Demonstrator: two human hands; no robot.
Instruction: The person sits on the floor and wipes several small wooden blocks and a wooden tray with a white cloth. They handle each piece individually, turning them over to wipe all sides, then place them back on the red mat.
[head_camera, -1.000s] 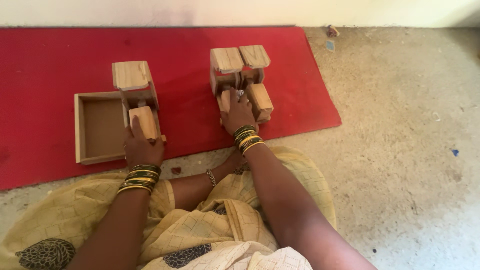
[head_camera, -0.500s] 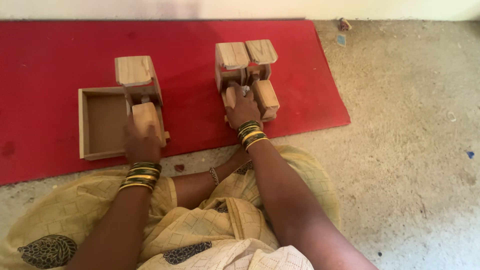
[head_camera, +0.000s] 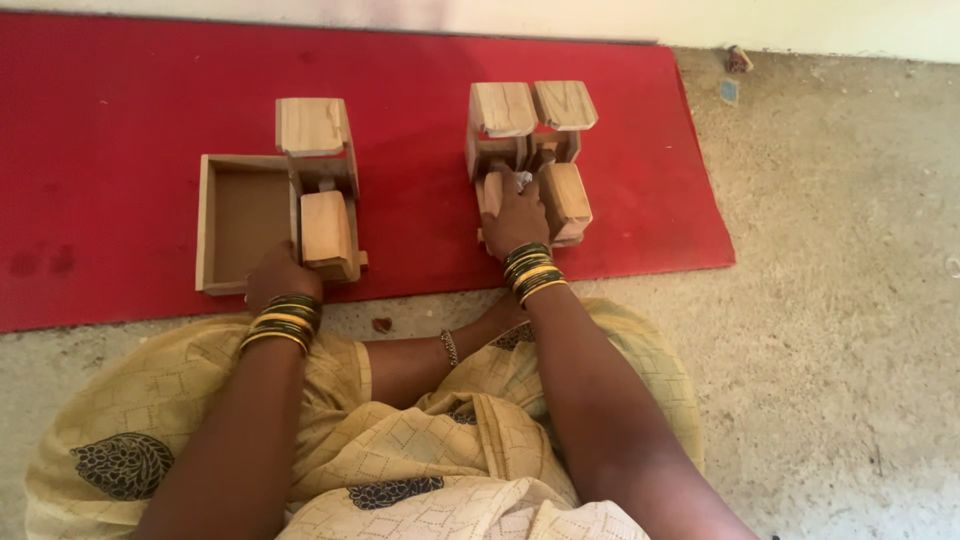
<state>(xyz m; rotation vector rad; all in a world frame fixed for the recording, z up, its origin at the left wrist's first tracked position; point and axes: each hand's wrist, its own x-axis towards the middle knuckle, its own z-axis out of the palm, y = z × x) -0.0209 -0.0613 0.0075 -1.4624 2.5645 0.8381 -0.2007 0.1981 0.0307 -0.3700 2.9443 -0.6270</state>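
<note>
left hand (head_camera: 278, 277) gripping wooden box (head_camera: 245, 222), right hand (head_camera: 513, 218) clasping wooden block stack (head_camera: 530, 160), red mat (head_camera: 120, 90)

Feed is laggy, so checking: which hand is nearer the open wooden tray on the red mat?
Left. The left hand touches the open wooden tray at its near corner; the right hand rests on the other wooden assembly, well apart.

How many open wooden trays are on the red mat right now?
1. The open wooden tray lies on the red mat, just left of the left hand. Others could be hidden inside the wooden assemblies.
</note>
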